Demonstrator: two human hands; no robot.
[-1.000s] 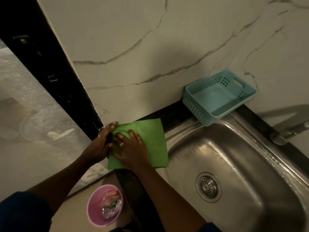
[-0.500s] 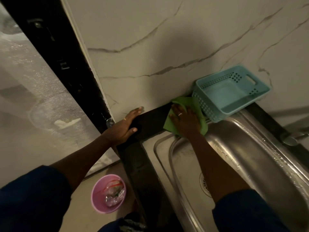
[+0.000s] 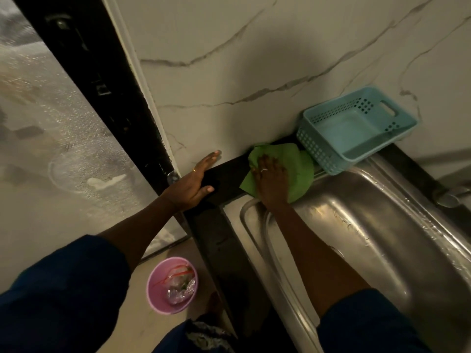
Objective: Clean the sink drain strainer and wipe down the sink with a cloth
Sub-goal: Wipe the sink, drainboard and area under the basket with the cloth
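My right hand [image 3: 271,182] presses flat on a green cloth [image 3: 298,169] at the far left corner of the steel sink [image 3: 382,225], where the rim meets the black counter [image 3: 229,174]. The cloth is bunched under my palm and touches the blue basket's near corner. My left hand [image 3: 193,182] lies open and flat on the black counter beside the wall, holding nothing. My right forearm hides the drain strainer.
A light blue plastic basket [image 3: 356,128] stands on the counter against the marble wall [image 3: 254,72]. A tap base [image 3: 448,197] shows at the right edge. On the floor below stands a pink bin [image 3: 172,285] with wrappers, beside a black door frame [image 3: 102,85].
A second ago both hands held the cloth spread on the counter's left end. My right hand has slid it right and back to the sink corner; my left hand let go and stayed.
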